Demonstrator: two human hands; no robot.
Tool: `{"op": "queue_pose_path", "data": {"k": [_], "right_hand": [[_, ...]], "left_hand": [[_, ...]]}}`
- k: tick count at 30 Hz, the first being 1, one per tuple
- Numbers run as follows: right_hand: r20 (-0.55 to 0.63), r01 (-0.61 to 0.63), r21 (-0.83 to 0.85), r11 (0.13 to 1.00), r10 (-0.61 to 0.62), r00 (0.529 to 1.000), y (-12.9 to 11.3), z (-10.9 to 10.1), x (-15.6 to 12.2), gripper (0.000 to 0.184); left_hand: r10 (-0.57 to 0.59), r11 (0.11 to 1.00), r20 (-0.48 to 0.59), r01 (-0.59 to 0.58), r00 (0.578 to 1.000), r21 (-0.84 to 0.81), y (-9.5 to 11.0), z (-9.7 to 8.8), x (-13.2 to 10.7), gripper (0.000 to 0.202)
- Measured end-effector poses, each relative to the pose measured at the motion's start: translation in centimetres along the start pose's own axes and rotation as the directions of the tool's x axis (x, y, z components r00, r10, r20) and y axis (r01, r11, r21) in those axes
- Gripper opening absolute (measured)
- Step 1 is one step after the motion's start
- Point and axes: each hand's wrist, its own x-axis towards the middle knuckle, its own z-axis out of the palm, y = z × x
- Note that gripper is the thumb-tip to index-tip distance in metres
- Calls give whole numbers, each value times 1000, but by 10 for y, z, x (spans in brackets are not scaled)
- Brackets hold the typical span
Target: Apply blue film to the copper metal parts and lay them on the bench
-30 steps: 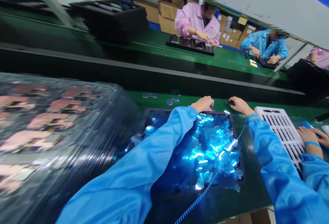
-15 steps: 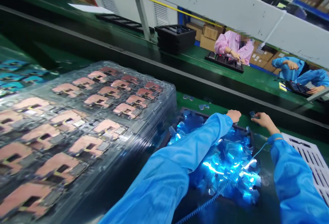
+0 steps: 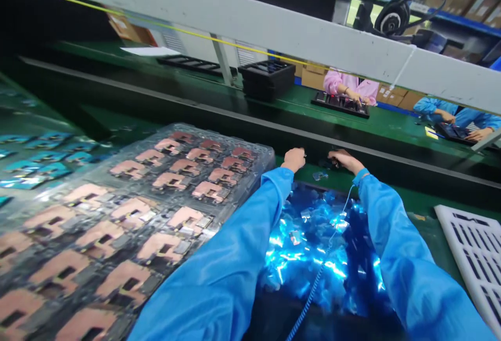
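My left hand (image 3: 294,159) is closed in a fist above the far edge of the tray of film; whatever its fingertips hold is hidden. A little to the right, my right hand (image 3: 347,161) pinches a small dark part (image 3: 334,163) just over the green bench. On the bench below and between the hands lies a small shiny blue-grey piece (image 3: 320,176). Crumpled clear-blue film pieces (image 3: 309,257) fill the dark tray between my forearms. A coiled blue cord (image 3: 313,290) runs from my right wrist across the film.
Left stands a stack of clear plastic trays (image 3: 235,210) with copper-coloured boards (image 3: 158,247). Blue-filmed boards (image 3: 47,161) lie farther left. A white slotted rack (image 3: 469,242) is at right. Beyond a long ledge, two people work near stacked black trays (image 3: 268,77).
My view has tilted upward. The right hand has come left with its small part, and the left hand has shifted left, off the film tray's far right side.
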Motion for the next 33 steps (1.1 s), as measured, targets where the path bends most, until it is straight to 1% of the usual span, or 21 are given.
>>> {"op": "queue_pose_path", "data": {"k": [2, 3, 5, 7, 10, 14, 16, 18, 20, 23, 25, 27, 30, 33], "right_hand": [[-11, -8, -140, 990, 6, 1000, -11, 14, 9, 31], [-17, -8, -214, 977, 4, 1000, -14, 18, 12, 30], [-4, -4, -332, 943, 3, 1000, -14, 22, 17, 30], [48, 5, -417, 909, 17, 999, -10, 22, 19, 30], [112, 11, -484, 875, 50, 992, -1, 22, 20, 30], [100, -18, -485, 874, 76, 992, 11, 22, 15, 33], [69, -54, -459, 887, 96, 993, 14, 20, 12, 34], [32, -101, -415, 904, 126, 992, 16, 16, 7, 33], [-1, -152, -358, 921, 162, 987, 16, 10, -1, 31], [-39, -221, -247, 944, 218, 975, 16, -7, -20, 26], [-73, -247, -152, 957, 238, 969, 16, -22, -40, 25], [-117, -240, -41, 970, 234, 965, 16, -40, -66, 24], [-177, -187, 128, 974, 208, 962, 13, -63, -111, 24], [-205, -129, 267, 955, 187, 961, 6, -76, -159, 33]], "left_hand": [[-33, 998, 10, 33, 999, 57, -10, 1, -1, 37], [-38, 997, 31, 36, 999, 75, -12, 3, -1, 37], [-37, 995, 92, 29, 995, 94, -15, 6, 2, 37], [-26, 995, 139, 13, 990, 98, -16, 10, 6, 38], [1, 996, 165, -17, 986, 92, -18, 13, 11, 36], [28, 996, 164, -41, 986, 78, -19, 13, 11, 33], [39, 997, 139, -47, 990, 60, -16, 11, 10, 35], [60, 998, 114, -64, 992, 26, -8, 10, 10, 37], [97, 995, 109, -96, 989, -15, 5, 11, 11, 39], [156, 987, 140, -148, 978, -63, 32, 19, 10, 42], [174, 984, 181, -164, 968, -69, 50, 26, 7, 42], [168, 986, 224, -161, 960, -49, 63, 32, 3, 43], [131, 990, 248, -140, 960, 20, 75, 37, -1, 51], [100, 989, 258, -124, 961, 78, 83, 36, -4, 55]]}}
